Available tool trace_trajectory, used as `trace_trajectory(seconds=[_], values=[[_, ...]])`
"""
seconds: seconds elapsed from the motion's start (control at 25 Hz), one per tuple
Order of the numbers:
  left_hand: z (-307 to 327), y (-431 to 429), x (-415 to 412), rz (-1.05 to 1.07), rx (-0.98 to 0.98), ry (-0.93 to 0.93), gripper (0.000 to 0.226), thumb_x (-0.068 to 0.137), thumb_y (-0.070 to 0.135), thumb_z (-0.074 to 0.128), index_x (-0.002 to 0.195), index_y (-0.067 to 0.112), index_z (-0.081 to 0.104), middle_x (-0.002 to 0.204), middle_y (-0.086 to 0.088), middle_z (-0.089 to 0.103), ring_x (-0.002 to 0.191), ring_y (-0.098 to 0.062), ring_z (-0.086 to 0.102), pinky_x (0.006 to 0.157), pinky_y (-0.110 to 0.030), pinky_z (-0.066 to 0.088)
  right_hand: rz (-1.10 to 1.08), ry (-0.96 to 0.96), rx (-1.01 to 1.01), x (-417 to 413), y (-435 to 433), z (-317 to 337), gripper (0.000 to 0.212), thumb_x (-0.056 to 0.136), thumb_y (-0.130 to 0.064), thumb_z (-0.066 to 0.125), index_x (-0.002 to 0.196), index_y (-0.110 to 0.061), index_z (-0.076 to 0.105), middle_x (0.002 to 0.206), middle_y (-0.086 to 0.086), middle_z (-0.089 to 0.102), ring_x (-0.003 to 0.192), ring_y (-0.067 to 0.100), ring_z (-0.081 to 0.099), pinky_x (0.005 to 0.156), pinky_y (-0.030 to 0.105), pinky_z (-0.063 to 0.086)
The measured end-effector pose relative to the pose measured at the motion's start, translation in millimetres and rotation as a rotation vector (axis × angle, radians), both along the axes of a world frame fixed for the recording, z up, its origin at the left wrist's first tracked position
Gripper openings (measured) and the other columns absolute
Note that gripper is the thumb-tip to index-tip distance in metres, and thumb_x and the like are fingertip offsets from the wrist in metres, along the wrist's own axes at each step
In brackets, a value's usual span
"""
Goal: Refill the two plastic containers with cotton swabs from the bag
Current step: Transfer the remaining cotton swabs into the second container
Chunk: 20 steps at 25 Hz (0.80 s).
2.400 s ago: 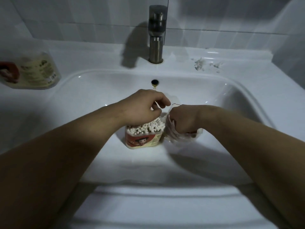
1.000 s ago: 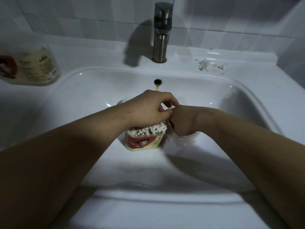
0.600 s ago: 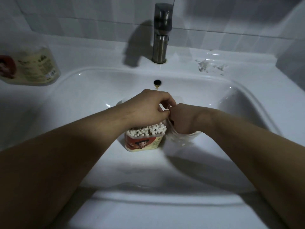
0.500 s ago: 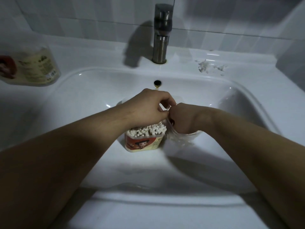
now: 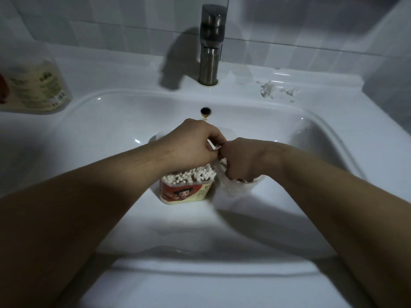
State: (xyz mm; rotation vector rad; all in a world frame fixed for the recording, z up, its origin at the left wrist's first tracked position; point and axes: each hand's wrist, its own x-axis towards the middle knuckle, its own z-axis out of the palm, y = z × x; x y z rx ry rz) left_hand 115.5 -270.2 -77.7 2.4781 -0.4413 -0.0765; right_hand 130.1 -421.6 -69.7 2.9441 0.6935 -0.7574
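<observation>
A plastic container (image 5: 185, 193) with a red cartoon label stands in the sink basin, packed with upright cotton swabs (image 5: 189, 174). Right of it sits a clear plastic bag (image 5: 233, 187), crumpled, with a few swabs showing inside. My left hand (image 5: 191, 143) hovers over the container and pinches the bag's top edge. My right hand (image 5: 242, 158) is curled round the bag's mouth, knuckles touching the left hand. What lies under the bag is hidden.
The white sink (image 5: 93, 134) surrounds everything, with an overflow hole (image 5: 205, 111) and a metal faucet (image 5: 211, 45) behind. A second labelled container (image 5: 37, 87) lies on the counter at far left. White scraps (image 5: 275, 91) lie on the back right ledge.
My hands have closed together over the bag's mouth; the right hand rose a little from lower in the bag. The filled container has stayed put.
</observation>
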Motion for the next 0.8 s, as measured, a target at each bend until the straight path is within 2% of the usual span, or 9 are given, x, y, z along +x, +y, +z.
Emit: trace_trajectory(seconds=[0.08,0.2,0.28,0.4,0.48,0.64,0.8], values=[[0,-1,0,0.000,0.021,-0.004,0.029,0.085,0.014,0.068,0.105,0.033,0.078,0.066,0.029,0.060,0.069,0.012,0.062,0.062,0.002,0.037,-0.021,0.021,0.037,0,-2,3,0.017,0.088,-0.006,0.061,0.099,-0.019,0.061,0.073,-0.005,0.064,0.047,0.009,0.065,0.052,0.024,0.052],[1,-1,1,0.021,0.069,-0.015,0.032,0.084,0.013,0.067,0.109,0.030,0.078,0.067,0.026,0.057,0.068,0.010,0.055,0.063,-0.001,0.033,-0.008,-0.040,0.075,0,-4,9,0.019,0.090,-0.007,0.062,0.100,-0.020,0.071,0.077,-0.005,0.070,0.056,0.006,0.066,0.060,0.029,0.060],[0,-1,2,0.034,0.097,-0.014,0.032,0.084,0.012,0.067,0.109,0.028,0.078,0.068,0.023,0.057,0.067,0.008,0.052,0.060,-0.002,0.032,-0.059,-0.020,0.202,1,-7,14,0.021,0.092,-0.006,0.063,0.100,-0.021,0.074,0.077,-0.003,0.073,0.056,0.012,0.071,0.066,0.029,0.063],[-2,-1,3,0.052,0.099,-0.008,0.033,0.083,0.013,0.064,0.107,0.031,0.079,0.091,0.014,0.073,0.073,0.003,0.055,0.060,-0.003,0.033,-0.096,-0.056,0.304,3,-12,19,0.024,0.091,-0.008,0.062,0.100,-0.025,0.077,0.082,-0.003,0.074,0.060,0.017,0.074,0.068,0.029,0.062],[-2,-1,4,0.071,0.106,-0.021,0.035,0.083,0.013,0.063,0.107,0.032,0.079,0.104,0.011,0.075,0.080,-0.001,0.055,0.063,-0.005,0.033,-0.122,-0.072,0.366,5,-16,18,0.026,0.091,-0.005,0.061,0.102,-0.023,0.076,0.079,-0.002,0.074,0.059,0.015,0.073,0.066,0.027,0.062],[-4,1,6,0.133,0.079,0.019,0.038,0.085,0.014,0.066,0.117,0.031,0.076,0.115,0.009,0.071,0.089,-0.004,0.056,0.069,-0.011,0.037,-0.271,-0.064,0.627,7,-24,23,0.020,0.091,-0.004,0.067,0.106,-0.017,0.067,0.079,0.003,0.076,0.057,0.013,0.072,0.056,0.030,0.061],[-6,0,8,0.152,0.012,0.029,0.030,0.090,0.018,0.064,0.115,0.030,0.076,0.114,0.010,0.071,0.090,-0.003,0.061,0.078,-0.016,0.041,-0.379,-0.135,0.920,13,-25,25,0.005,0.087,-0.010,0.075,0.090,-0.014,0.077,0.077,0.003,0.075,0.063,0.011,0.065,0.059,0.027,0.055]])
